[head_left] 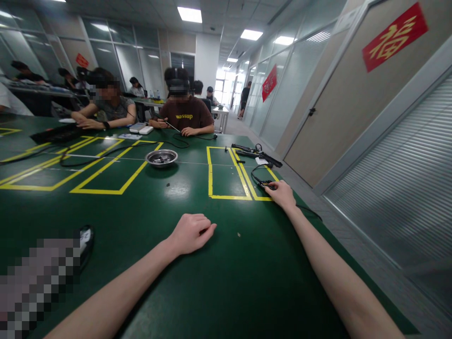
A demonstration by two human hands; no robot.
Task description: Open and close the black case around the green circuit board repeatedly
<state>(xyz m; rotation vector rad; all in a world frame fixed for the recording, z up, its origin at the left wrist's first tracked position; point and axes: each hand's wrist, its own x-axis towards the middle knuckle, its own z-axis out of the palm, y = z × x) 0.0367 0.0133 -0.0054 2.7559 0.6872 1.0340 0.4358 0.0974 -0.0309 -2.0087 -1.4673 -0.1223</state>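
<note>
My right hand (282,194) is at the right edge of the green table, its fingers closed on a small dark part with thin wires (263,182). A black cable (254,174) loops up from that part. Much of the part is hidden beneath my fingertips. Nearer to me, my left hand (192,234) rests on the tabletop with fingers loosely curled in and the thumb pointing right. Nothing shows in it. Beyond my right hand lie long black casing pieces (259,154) and a small white piece (261,161).
Yellow tape (230,197) marks rectangles on the green table (226,282). A metal bowl (161,158) holds small metallic pieces. Across the table, a person in a brown shirt (187,113) handles a thin tool and cable. Another person (118,106) sits further left, beside a black tray (56,134).
</note>
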